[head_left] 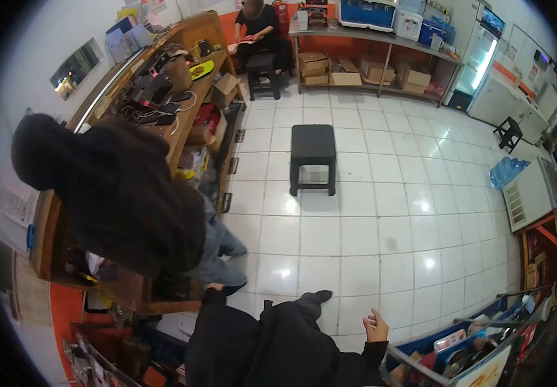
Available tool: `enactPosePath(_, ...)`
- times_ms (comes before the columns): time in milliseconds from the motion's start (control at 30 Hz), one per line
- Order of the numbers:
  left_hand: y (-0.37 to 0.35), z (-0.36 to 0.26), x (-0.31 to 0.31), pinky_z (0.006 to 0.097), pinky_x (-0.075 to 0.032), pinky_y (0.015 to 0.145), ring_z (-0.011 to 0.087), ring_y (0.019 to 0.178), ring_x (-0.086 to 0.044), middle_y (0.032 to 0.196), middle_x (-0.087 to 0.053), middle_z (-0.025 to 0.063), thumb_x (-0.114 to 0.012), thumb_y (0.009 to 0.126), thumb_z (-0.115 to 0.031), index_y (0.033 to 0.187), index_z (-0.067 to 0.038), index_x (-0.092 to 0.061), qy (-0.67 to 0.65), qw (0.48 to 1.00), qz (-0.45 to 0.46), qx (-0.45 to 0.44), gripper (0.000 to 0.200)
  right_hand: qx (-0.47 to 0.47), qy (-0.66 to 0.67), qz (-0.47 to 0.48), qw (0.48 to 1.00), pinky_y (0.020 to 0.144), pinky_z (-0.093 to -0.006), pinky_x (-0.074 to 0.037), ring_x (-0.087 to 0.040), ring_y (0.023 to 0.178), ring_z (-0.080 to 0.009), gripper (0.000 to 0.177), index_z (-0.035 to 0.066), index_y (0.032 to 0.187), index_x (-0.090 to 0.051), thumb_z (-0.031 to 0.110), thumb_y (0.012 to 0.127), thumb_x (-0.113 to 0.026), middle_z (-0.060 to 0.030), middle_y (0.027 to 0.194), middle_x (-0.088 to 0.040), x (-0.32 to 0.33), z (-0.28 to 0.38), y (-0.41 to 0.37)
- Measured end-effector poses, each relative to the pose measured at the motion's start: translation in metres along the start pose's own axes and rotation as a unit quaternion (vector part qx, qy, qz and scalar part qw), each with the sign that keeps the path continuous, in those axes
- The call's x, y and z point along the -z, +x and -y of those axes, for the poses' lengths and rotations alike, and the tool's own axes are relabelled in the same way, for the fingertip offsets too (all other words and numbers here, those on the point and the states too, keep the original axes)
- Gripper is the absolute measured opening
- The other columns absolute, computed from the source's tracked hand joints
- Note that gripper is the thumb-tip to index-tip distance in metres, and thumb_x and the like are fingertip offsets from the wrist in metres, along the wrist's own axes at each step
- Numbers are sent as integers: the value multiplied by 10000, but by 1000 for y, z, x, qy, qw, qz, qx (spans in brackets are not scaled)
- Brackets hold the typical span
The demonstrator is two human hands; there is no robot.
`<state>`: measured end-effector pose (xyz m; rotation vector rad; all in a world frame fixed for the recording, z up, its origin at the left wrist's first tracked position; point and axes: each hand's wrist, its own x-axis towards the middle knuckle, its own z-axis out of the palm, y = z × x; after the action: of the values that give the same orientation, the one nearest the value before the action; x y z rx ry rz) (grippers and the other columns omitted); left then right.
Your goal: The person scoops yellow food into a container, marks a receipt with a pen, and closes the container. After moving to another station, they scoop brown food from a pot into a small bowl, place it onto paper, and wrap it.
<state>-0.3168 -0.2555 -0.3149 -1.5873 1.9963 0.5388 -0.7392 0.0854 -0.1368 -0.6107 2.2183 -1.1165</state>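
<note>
My right hand (376,326) hangs in the air over the white tiles, to the left of a metal-railed cart (414,364). Its fingers are apart and loosely bent, with nothing in them. Of my left hand (214,286) only a small part shows past the dark sleeve, close to the leg of a person in a dark hooded top (136,193). Its fingers are too hidden to read. A black plastic stool (313,145) stands ahead on the tiled floor (382,193), out of reach of both hands.
At left, a wooden counter (185,122) holds cables and assorted items. A seated person (259,29) is at the back, beside another black stool (262,71). A metal table (362,35) stands over cardboard boxes. Blue water bottles (507,171) and a lit fridge (478,61) are at right.
</note>
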Motion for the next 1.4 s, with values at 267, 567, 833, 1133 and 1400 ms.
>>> enactPosePath(267,44,-622,40,392,-417,614,304,666,-538,695,-562,164,-537,641,-432,702,-28,-576,-40,868,4,-496,410,-123,-94,-71,985,536,-294,-422,-535,580,-181,332,57,990,-517,145,673,-562,-72,645,-562,115,-137,27)
enactPosePath(567,-26,-912,74,309,-431,608,190,679,-566,768,-592,111,-513,732,-290,804,-36,-593,-240,763,119,-588,275,-282,301,-57,909,643,-301,-435,-560,702,-198,367,41,978,-518,238,671,-550,-93,780,-584,217,-322,108)
enactPosePath(833,109,-778,-4,386,-406,728,263,816,-522,872,-560,96,-443,721,-407,881,-102,-555,249,879,108,-393,363,-118,-80,-276,951,612,-284,-446,-565,692,-209,296,48,950,-533,137,671,-572,-118,790,-573,474,-178,238)
enactPosePath(1133,120,-973,71,349,-418,741,239,870,-514,929,-549,74,-439,718,-336,934,-107,-540,277,873,200,-348,330,-143,-3,-292,945,613,-294,-443,-555,663,-202,235,80,927,-551,119,695,-530,-87,773,-576,595,-219,355)
enactPosePath(1400,88,-1405,59,299,-433,728,211,894,-519,924,-565,46,-473,669,-240,929,-121,-552,542,528,22,-653,297,-222,14,-471,854,562,-247,-462,-573,632,-164,221,60,899,-576,87,680,-554,-92,746,-585,689,-298,350)
